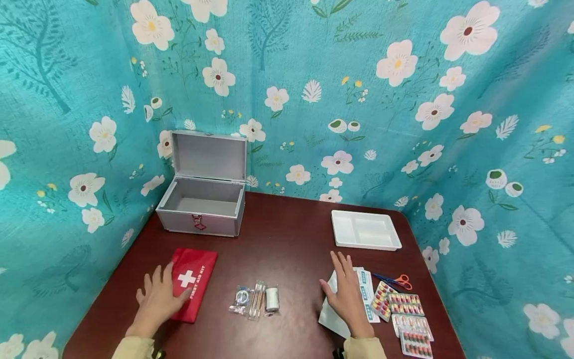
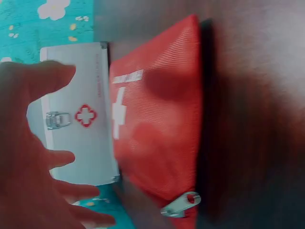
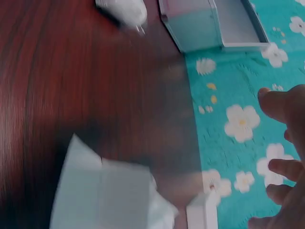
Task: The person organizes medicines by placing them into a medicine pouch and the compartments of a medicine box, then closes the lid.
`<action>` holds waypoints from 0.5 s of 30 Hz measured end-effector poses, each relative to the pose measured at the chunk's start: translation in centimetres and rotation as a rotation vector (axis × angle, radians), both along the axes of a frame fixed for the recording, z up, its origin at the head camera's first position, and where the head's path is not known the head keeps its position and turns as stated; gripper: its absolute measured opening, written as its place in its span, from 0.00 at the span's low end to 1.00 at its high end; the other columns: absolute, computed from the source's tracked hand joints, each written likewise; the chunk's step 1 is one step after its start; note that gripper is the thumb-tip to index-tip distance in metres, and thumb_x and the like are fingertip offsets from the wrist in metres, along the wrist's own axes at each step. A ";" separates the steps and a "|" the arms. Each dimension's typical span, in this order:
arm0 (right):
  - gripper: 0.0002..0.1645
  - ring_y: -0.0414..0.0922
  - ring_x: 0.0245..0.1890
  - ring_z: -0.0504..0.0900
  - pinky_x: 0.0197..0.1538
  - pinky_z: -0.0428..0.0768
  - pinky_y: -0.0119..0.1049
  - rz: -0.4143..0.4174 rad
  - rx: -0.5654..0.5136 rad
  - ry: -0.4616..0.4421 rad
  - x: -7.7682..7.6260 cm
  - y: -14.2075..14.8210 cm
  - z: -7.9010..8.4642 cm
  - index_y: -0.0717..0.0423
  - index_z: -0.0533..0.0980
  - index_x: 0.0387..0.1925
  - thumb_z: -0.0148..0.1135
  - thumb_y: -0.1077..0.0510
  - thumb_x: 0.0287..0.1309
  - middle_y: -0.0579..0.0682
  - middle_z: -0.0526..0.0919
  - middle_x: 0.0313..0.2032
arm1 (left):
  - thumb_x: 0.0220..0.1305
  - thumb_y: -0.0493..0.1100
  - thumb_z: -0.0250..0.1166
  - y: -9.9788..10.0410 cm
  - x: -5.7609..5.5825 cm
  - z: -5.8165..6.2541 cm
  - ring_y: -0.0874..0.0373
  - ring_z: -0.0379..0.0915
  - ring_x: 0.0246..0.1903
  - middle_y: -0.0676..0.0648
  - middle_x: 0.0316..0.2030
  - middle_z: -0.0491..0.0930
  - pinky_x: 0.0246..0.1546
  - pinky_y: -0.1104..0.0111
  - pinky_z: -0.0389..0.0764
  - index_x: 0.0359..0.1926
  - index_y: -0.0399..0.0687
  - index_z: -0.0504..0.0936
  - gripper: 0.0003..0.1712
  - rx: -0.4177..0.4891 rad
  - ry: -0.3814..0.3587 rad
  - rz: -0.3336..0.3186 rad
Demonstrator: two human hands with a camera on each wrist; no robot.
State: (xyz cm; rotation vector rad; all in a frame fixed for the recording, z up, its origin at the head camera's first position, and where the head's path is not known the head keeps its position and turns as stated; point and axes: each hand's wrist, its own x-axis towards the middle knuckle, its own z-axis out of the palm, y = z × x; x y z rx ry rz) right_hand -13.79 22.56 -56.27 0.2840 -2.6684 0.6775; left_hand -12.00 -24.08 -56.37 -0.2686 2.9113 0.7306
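My left hand point(image 1: 157, 301) is spread over the left edge of a red first aid pouch point(image 1: 204, 269), holding nothing. In the left wrist view the pouch's zipper pull point(image 2: 182, 204) shows at one end, and the fingers appear apart from the fabric. Over pale flat packets point(image 1: 332, 319) my right hand point(image 1: 350, 299) is held with its fingers extended; whether it touches them is unclear. Blue-and-white printed packets point(image 1: 365, 286) lie partly beneath that hand. Between the hands lie a small bagged round item point(image 1: 242, 297), a pack of cotton swabs point(image 1: 257, 299) and a wrapped white roll point(image 1: 272, 300).
A silver case point(image 1: 202, 222) stands with its lid raised at the back left. At the back right is a white divided tray point(image 1: 367, 243). Orange-handled scissors point(image 1: 403, 281) and several capsule blister packs point(image 1: 405, 304) lie at right. A floral curtain point(image 1: 287, 99) hangs behind the table.
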 end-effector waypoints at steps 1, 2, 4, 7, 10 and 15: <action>0.50 0.69 0.73 0.57 0.64 0.66 0.72 0.021 -0.008 -0.009 -0.1 -0.4 -0.1 0.53 0.60 0.75 0.73 0.54 0.55 0.64 0.65 0.71 | 0.49 0.58 0.74 -0.3 0.0 -0.2 0.14 0.38 0.66 0.18 0.68 0.46 0.58 0.19 0.47 0.74 0.32 0.45 0.65 0.012 -0.042 0.004; 0.49 0.69 0.73 0.57 0.65 0.66 0.70 0.044 -0.018 -0.018 -0.3 -0.9 -0.2 0.53 0.60 0.75 0.73 0.54 0.56 0.64 0.65 0.71 | 0.50 0.60 0.73 -0.4 0.0 -0.3 0.14 0.39 0.65 0.18 0.68 0.46 0.58 0.20 0.49 0.74 0.31 0.44 0.66 0.019 -0.071 0.009; 0.47 0.68 0.73 0.59 0.66 0.68 0.68 0.092 -0.029 -0.027 -0.6 -1.9 -0.4 0.54 0.61 0.75 0.72 0.55 0.57 0.65 0.66 0.70 | 0.51 0.61 0.73 -0.6 -0.1 -0.7 0.16 0.46 0.63 0.18 0.66 0.50 0.57 0.22 0.57 0.73 0.29 0.43 0.66 0.022 -0.095 0.021; 0.45 0.68 0.71 0.63 0.65 0.71 0.65 0.161 -0.045 -0.025 -1.2 -3.6 -0.9 0.56 0.63 0.73 0.72 0.56 0.57 0.65 0.69 0.68 | 0.56 0.57 0.71 -0.7 -0.2 -1.2 0.20 0.57 0.57 0.18 0.60 0.58 0.52 0.28 0.70 0.71 0.24 0.46 0.61 0.011 -0.096 0.036; 0.44 0.67 0.68 0.68 0.65 0.72 0.63 0.219 -0.053 -0.037 -1.6 -5.5 -1.6 0.57 0.65 0.72 0.72 0.56 0.56 0.65 0.72 0.65 | 0.60 0.53 0.68 -1.2 -0.2 -1.7 0.24 0.61 0.51 0.17 0.54 0.63 0.46 0.34 0.78 0.67 0.19 0.50 0.53 -0.006 -0.078 0.032; 0.41 0.63 0.61 0.76 0.61 0.77 0.59 0.317 -0.037 -0.194 -1.1 -8.8 -3.0 0.59 0.66 0.70 0.70 0.54 0.57 0.64 0.76 0.62 | 0.69 0.45 0.59 -3.0 -0.2 -2.2 0.22 0.65 0.49 0.15 0.52 0.62 0.49 0.35 0.76 0.63 0.13 0.53 0.40 0.024 -0.044 0.014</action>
